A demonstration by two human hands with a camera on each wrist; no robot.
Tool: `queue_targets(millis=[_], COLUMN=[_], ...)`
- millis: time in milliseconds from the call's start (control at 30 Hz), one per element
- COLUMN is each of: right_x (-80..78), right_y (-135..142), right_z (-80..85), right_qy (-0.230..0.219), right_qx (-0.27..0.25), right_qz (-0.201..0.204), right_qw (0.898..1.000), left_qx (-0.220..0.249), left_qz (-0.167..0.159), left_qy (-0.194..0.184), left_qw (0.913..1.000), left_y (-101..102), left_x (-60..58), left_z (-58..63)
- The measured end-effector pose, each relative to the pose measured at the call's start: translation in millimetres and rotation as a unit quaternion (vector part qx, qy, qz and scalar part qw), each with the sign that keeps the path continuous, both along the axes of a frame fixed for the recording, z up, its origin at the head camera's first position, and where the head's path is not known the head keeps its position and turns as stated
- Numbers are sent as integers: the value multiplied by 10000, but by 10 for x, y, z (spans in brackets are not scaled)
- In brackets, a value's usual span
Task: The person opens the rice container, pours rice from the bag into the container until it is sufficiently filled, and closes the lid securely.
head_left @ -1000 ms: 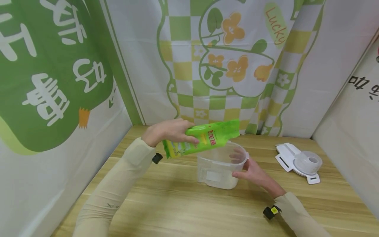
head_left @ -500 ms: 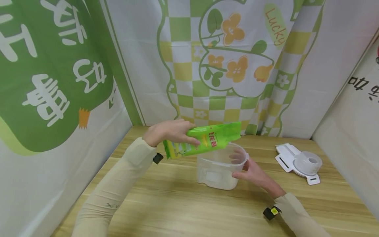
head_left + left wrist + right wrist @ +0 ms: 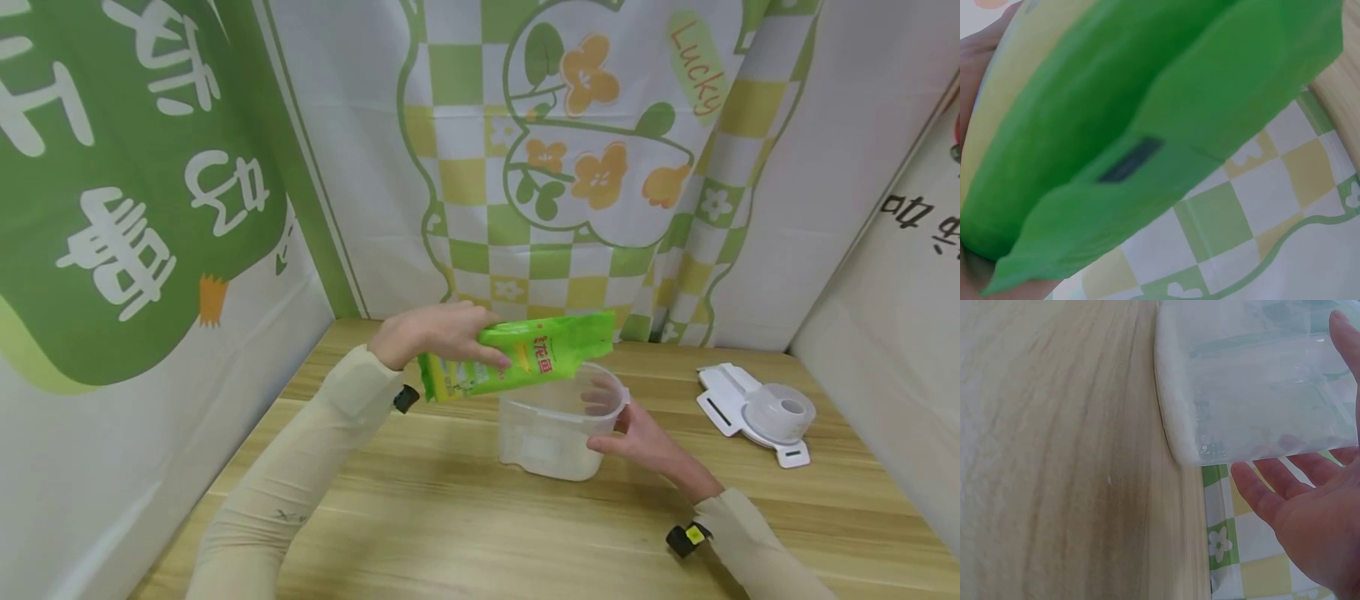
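My left hand (image 3: 444,332) grips a green and yellow plastic food bag (image 3: 525,358) from above, thumb along its near side. The bag lies nearly level, its right end over the rim of a clear plastic container (image 3: 551,442). In the left wrist view the bag's green back seam (image 3: 1166,144) fills much of the picture. My right hand (image 3: 643,435) holds the container's right side, thumb in front and fingers behind. The container stands upright on the table, and the right wrist view shows a whitish layer (image 3: 1175,394) along its bottom. The bag's mouth is not plainly visible.
A white lid (image 3: 726,387) with a translucent round cup (image 3: 780,412) on it lies at the right on the wooden table (image 3: 450,517). Printed curtains (image 3: 517,275) close off the back, with cloth walls on both sides.
My left hand and the bag have shifted slightly to the right, and the bag's right end sits a little lower. The right hand and the container have stayed in place.
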State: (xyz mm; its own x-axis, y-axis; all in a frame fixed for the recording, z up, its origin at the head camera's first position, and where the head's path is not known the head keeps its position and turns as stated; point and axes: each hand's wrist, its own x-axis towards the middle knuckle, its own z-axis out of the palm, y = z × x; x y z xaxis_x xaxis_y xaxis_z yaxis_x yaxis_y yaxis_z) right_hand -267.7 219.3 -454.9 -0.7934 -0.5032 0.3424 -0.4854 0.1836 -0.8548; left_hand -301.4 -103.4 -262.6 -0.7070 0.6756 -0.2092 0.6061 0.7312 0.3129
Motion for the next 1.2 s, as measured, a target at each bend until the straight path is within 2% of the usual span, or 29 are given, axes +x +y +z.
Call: queue_targets(millis=[367, 567, 800, 1200], right_x=[7, -3, -27, 0], right_y=[-19, -20, -9, -1], right_z=[-14, -10, -38, -21], right_qy=[68, 130, 150, 114], right_qx=[-48, -33, -22, -74], right_qz=[3, -37, -31, -38], right_qw=[10000, 9999, 9999, 9999], left_qx=[-144, -101, -120, -148], left_qz=[12, -104, -233, -277], left_qy=[76, 58, 206, 299], left_qw=[9999, 9999, 9994, 9991], left_y=[30, 5, -26, -26], left_x=[27, 33, 24, 40], left_z=[50, 65, 63, 91])
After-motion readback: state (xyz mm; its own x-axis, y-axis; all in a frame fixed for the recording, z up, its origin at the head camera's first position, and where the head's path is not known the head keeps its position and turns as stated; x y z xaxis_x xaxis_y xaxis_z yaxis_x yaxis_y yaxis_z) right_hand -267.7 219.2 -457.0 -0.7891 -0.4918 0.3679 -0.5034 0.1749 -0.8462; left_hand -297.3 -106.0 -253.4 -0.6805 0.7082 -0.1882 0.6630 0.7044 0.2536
